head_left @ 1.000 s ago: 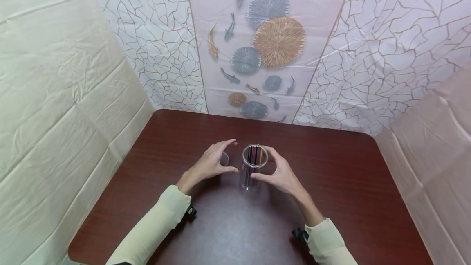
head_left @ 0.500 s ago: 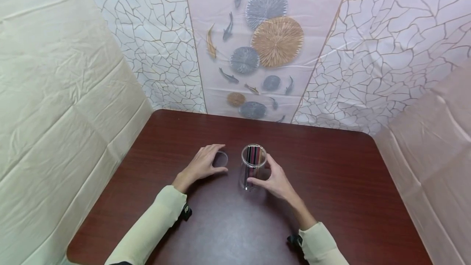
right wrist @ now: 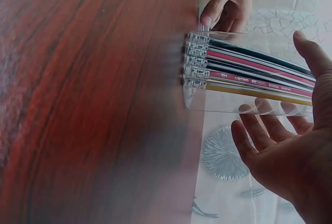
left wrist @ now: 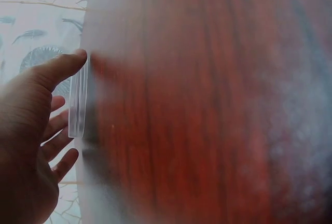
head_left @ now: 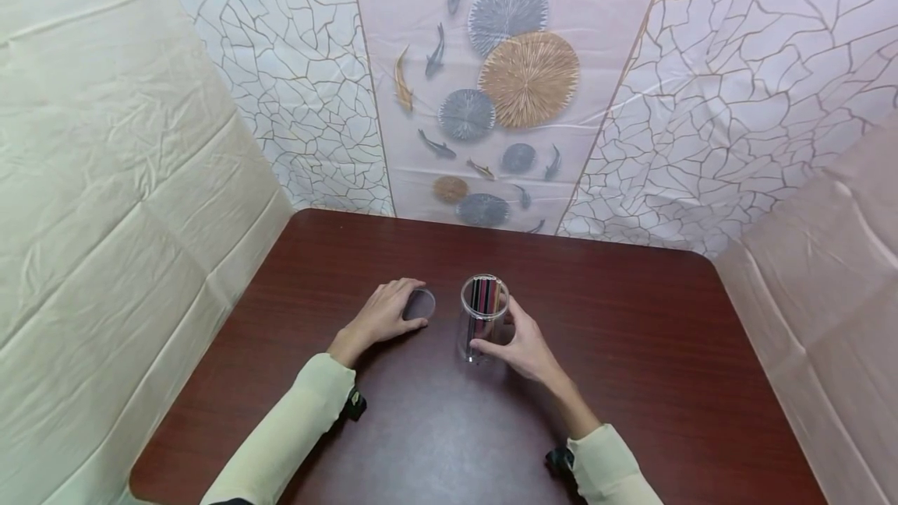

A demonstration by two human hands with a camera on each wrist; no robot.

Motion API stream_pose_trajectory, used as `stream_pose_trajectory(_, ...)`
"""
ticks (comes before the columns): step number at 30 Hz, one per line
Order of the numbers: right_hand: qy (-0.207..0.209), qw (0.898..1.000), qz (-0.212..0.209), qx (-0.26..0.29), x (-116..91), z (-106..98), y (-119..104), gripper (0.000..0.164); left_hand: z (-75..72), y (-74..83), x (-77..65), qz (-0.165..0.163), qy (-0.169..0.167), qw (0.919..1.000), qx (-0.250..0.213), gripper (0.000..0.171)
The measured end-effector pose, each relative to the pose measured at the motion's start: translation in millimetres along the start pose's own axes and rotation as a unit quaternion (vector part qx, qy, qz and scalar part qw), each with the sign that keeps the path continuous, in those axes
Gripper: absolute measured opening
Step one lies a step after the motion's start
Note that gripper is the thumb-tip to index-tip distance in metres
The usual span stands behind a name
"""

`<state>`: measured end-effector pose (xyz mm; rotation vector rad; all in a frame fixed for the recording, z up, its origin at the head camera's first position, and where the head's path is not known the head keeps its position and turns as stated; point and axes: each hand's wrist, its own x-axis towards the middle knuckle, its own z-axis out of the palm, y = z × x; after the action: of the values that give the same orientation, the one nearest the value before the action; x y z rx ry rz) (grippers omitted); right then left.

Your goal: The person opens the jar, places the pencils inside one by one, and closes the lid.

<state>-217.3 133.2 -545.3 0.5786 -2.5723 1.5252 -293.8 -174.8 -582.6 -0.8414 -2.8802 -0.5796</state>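
Note:
A clear cylindrical jar (head_left: 468, 337) stands upright on the table, holding several pencils (head_left: 486, 294) in black, red and gold. Around the jar's right side curves my right hand (head_left: 528, 343), thumb at the front and fingers behind. The right wrist view shows the pencils (right wrist: 249, 71) through the jar wall. To the left of the jar lies a round clear lid (head_left: 421, 305), flat on the table. My left hand (head_left: 379, 316) holds the lid's edge between thumb and fingers. In the left wrist view the thumb touches the rim of the lid (left wrist: 78, 105).
The dark red-brown wooden table (head_left: 631, 333) reaches to a patterned cloth backdrop (head_left: 519, 100). Pale cloth (head_left: 140, 178) hangs along the left side, and another pale cloth (head_left: 821, 271) along the right.
My left hand has moved left and down from beside the jar, and its fingers have closed in around the lid. My right hand has settled lower around the jar.

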Motion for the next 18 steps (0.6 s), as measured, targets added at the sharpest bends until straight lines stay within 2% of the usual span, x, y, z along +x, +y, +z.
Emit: stream_pose_trajectory(18,-0.005,1.000,0.005,0.012,-1.1,-0.7,0.3,0.089,-4.5,5.5,1.8,-0.021,-0.018,0.9996,-0.004,0.069)
